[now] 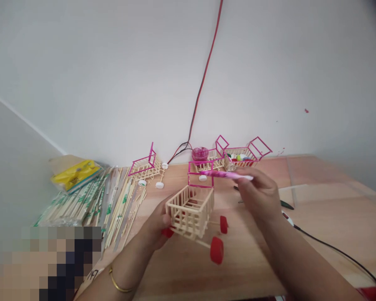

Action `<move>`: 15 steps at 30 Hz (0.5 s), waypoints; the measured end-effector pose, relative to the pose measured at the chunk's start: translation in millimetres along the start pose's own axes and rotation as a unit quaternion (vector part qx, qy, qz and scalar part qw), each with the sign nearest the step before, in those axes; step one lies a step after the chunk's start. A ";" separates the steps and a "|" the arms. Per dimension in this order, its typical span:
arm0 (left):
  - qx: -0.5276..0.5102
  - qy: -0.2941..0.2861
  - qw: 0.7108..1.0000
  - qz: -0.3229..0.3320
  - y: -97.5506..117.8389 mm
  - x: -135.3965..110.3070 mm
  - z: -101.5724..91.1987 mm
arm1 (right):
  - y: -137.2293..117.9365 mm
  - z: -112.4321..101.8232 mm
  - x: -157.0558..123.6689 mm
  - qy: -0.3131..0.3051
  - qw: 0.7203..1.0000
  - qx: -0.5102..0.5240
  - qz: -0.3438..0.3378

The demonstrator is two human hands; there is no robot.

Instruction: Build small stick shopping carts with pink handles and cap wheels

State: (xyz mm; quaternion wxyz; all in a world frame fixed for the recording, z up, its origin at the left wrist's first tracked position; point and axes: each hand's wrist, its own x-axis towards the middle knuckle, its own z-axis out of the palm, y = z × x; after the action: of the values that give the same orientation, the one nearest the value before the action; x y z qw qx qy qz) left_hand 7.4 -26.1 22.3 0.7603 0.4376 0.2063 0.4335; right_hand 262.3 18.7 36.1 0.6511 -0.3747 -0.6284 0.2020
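Far left: yellow packet [77, 173] lying on bundled sticks [80, 207], green-marked; loose sticks [120, 211] beside them on the table [247, 267]. Next, near the wall, a white-wheeled cart [151, 167] with pink rim and handle.

Left hand [161, 223], gold bangle [117, 284] at the wrist: fingers closed round the near-left side of the held cart [191, 219]. That cart sits mid-view, raised and tilted above the table; pale slatted basket, pink handle, red wheels [217, 251].

Behind its handle, cup [200, 154] of pink paint, below a hanging wire [203, 79]. Right of the cup, a small cart [218, 161], then a loaded cart [226, 161] with coloured bits inside.

Right hand [258, 194]: pinching a pink-stained brush [228, 175], tip over the held cart's handle in view; contact cannot be told. Far right, black cable [332, 248] trailing to the edge.
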 end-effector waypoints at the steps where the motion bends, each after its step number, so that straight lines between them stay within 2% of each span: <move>1: -0.011 -0.004 1.000 -0.001 -0.2 -1.9 -0.9 | 1.9 -2.1 2.9 0.036 0.998 0.044 0.027; 4: -0.028 0.006 1.000 0.011 -1.1 -7.4 -4.2 | 7.3 -6.7 13.9 0.083 0.985 0.139 0.053; 7: -0.036 0.028 0.999 0.008 -4.5 -10.7 -10.8 | 10.7 -8.3 18.6 0.074 0.986 0.133 0.069; 11: -0.046 0.050 0.997 0.020 -11.2 -9.9 -20.3 | 9.6 -5.4 9.0 0.004 0.993 0.076 0.094; 15: -0.013 0.027 1.000 0.009 -9.3 -8.6 -19.8 | 2.7 1.0 -0.8 -0.069 0.996 0.017 0.055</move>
State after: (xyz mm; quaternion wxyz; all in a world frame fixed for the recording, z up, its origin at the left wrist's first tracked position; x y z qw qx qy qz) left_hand -6.4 -25.9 3.4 0.7559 0.4179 0.2175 0.4546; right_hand 261.8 20.1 33.5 0.6004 -0.3827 -0.6465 0.2740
